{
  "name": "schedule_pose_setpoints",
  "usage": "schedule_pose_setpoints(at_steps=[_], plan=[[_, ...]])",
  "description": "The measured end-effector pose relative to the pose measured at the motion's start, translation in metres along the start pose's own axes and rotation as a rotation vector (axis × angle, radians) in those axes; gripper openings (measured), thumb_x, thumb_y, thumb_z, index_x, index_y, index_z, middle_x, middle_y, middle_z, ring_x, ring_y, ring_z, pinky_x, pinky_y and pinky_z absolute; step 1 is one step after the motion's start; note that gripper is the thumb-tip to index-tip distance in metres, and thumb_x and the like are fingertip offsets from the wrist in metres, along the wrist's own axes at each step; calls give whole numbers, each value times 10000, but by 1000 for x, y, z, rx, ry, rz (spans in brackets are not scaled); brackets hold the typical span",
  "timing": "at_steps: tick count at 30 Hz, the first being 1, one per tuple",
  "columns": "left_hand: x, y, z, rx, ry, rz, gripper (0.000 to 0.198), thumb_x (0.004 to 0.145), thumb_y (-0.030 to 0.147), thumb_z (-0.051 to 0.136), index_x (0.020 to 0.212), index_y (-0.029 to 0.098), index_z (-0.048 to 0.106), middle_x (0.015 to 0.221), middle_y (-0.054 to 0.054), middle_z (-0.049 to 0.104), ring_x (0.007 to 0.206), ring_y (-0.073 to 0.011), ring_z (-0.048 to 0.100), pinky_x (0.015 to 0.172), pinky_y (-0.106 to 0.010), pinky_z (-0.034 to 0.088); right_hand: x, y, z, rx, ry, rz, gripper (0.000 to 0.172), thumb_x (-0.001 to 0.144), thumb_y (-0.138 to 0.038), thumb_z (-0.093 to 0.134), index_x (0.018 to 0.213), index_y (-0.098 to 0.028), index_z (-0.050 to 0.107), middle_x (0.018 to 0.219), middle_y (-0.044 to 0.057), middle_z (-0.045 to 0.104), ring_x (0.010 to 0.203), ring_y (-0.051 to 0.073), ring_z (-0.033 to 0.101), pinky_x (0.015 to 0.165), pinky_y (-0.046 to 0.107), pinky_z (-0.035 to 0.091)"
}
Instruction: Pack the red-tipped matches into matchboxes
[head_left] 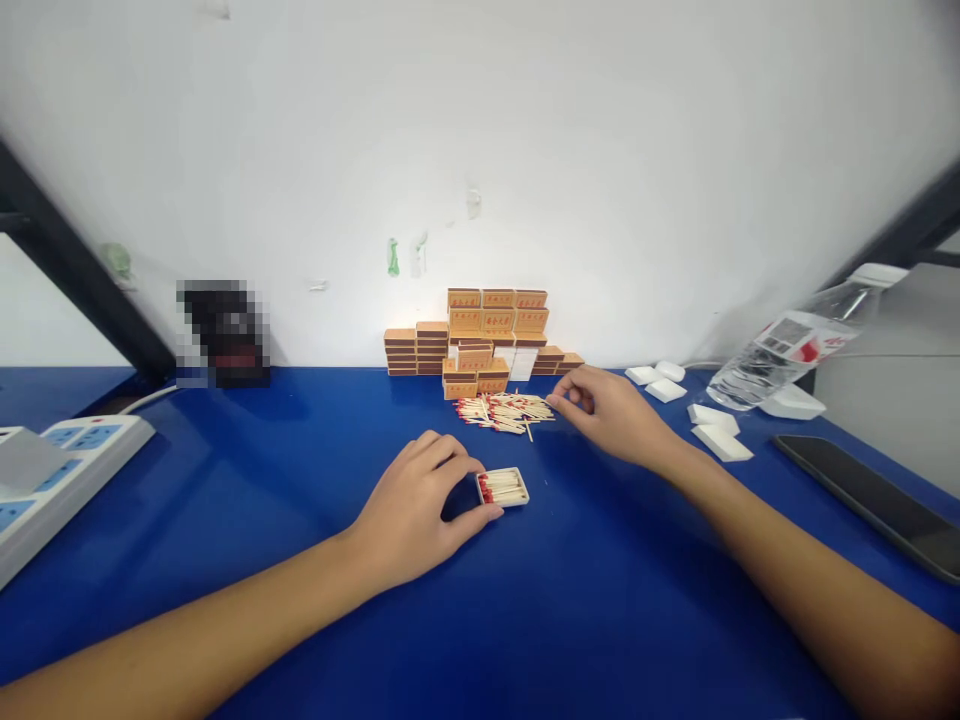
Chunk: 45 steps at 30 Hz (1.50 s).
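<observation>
A small white matchbox tray (523,498) lies on the blue table, filled with red-tipped matches (504,487). My left hand (420,500) grips its left end between thumb and index finger. Behind it is a loose pile of matches (501,412), their red heads mostly to the left. At the pile's right edge, my right hand (611,412) has thumb and index finger pinched together on the plain end of a match. Just beyond the pile, several orange and brown matchboxes (480,325) are stacked against the wall.
At right are several white blocks (716,443), a leaning clear plastic bottle (787,345) and a dark phone (874,500). A white power strip (90,470) lies at left, with a blurred dark object (229,335) near the wall. The white wall (337,150) bounds the table's back.
</observation>
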<state>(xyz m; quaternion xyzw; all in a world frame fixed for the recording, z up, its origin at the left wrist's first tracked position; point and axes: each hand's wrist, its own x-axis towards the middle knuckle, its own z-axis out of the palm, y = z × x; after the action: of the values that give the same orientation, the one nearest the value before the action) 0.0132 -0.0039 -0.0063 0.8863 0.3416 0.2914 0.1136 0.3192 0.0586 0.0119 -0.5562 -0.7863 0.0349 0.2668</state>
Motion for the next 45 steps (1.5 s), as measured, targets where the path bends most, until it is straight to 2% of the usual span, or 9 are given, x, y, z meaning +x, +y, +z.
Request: schedule_pose_setpoints(at_steps=[6, 10, 16, 26, 30, 36, 38, 41, 45], plan=[[1, -3, 0, 28, 21, 9, 297, 982, 458, 698, 1115, 193, 714, 1058, -65, 678, 963, -246, 597, 889, -463, 518, 24, 10, -4, 60, 99, 334, 268, 954, -395, 619, 962, -153, 734, 822, 67, 715, 719, 193, 614, 674, 310, 426], [2, -6, -3, 121, 30, 53, 305, 990, 437, 690, 1156, 182, 697, 1111, -81, 691, 1026, -273, 606, 899, -483, 520, 56, 24, -6, 59, 139, 410, 354, 919, -398, 698, 1144, -129, 745, 984, 118, 769, 837, 215, 676, 742, 309, 461], [4, -12, -6, 178, 52, 62, 310, 994, 425, 687, 1182, 178, 688, 1128, -89, 696, 1025, -273, 609, 904, -480, 530, 77, 35, -3, 142, 56, 537, 310, 824, -426, 818, 711, -148, 741, 710, 64, 729, 661, 183, 615, 600, 286, 404], [9, -30, -16, 187, 88, -9, 310, 991, 417, 688, 1182, 173, 692, 1126, -86, 700, 1005, -262, 600, 920, -461, 532, 69, 21, -7, 324, 96, 670, 364, 779, -441, 850, 631, -172, 656, 480, -25, 493, 539, 142, 456, 531, 295, 346], [11, -34, -19, 179, 110, -28, 319, 995, 404, 688, 1216, 175, 684, 1153, -90, 712, 1038, -262, 609, 939, -462, 539, 59, 22, -12, 396, 150, 640, 377, 790, -480, 828, 682, -173, 637, 593, 4, 582, 581, 135, 485, 541, 278, 377], [12, -36, -19, 127, 119, -95, 309, 999, 412, 681, 1217, 194, 694, 1120, -80, 746, 1055, -265, 642, 931, -452, 556, 14, 12, -28, 499, 192, 476, 467, 777, -618, 807, 882, -185, 669, 870, 61, 699, 679, 149, 576, 599, 284, 505], [13, -36, -19, 94, 121, -118, 313, 1000, 415, 679, 1227, 200, 696, 1107, -73, 757, 1060, -263, 655, 929, -440, 560, 1, -1, -27, 571, 143, 337, 504, 746, -651, 825, 874, -193, 658, 901, 66, 689, 714, 165, 600, 570, 283, 521], [14, -35, -20, 42, 121, -155, 314, 1000, 415, 677, 1244, 219, 701, 1126, -61, 767, 1072, -256, 670, 934, -428, 563, -10, -25, -21, 665, 28, 167, 474, 809, -644, 783, 823, -192, 639, 976, 85, 682, 702, 152, 596, 524, 276, 528], [17, -32, -22, -15, 123, -187, 312, 991, 390, 692, 1255, 226, 707, 1136, -54, 777, 1076, -250, 681, 942, -427, 562, -17, -49, -11, 719, -94, 95, 414, 856, -567, 770, 792, -175, 653, 1340, 146, 618, 875, 187, 649, 514, 269, 558]])
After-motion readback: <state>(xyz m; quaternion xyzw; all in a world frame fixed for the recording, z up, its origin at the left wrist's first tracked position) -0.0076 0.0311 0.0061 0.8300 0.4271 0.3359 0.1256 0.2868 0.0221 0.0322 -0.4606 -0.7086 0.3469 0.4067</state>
